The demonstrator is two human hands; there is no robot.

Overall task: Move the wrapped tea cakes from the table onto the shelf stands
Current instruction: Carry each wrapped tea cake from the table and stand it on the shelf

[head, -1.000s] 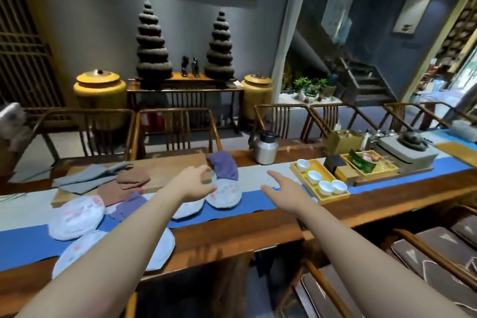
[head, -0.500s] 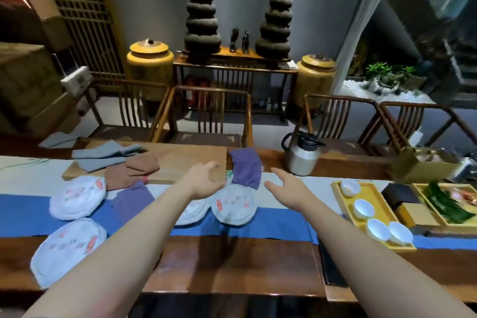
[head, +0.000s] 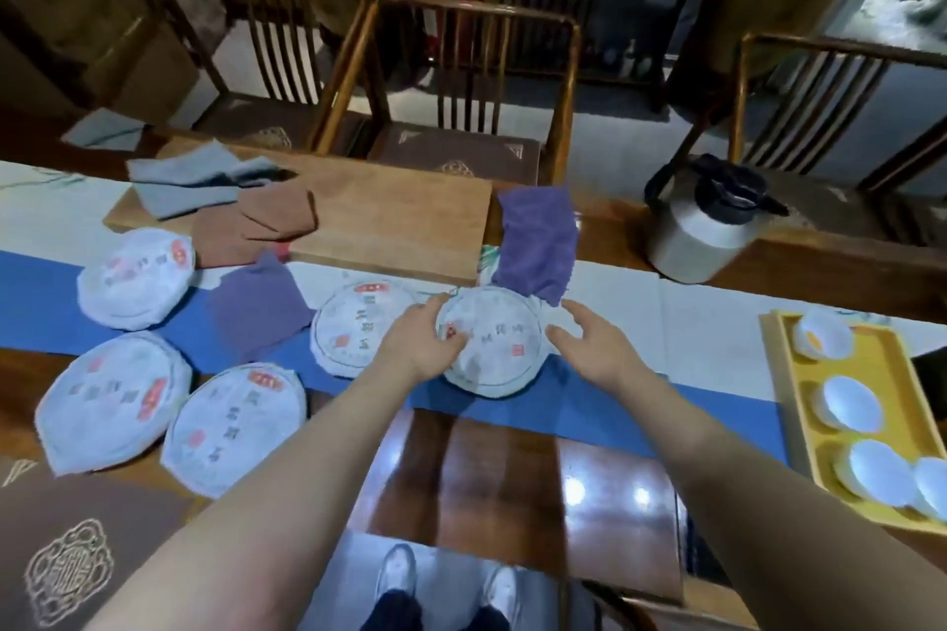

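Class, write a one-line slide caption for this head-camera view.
Left hand touching, right hand beside, a round white paper-wrapped tea cake on the blue table runner.

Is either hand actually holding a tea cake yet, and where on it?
Not lifted yet. The left hand rests on the left edge of the rightmost wrapped tea cake, which lies flat on the blue runner. The right hand is open beside its right edge.

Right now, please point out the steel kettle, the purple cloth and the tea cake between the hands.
steel kettle [head: 703, 241], head view, on its silver body.
purple cloth [head: 538, 241], head view, cloth middle.
tea cake [head: 499, 348], head view, wrapper centre.
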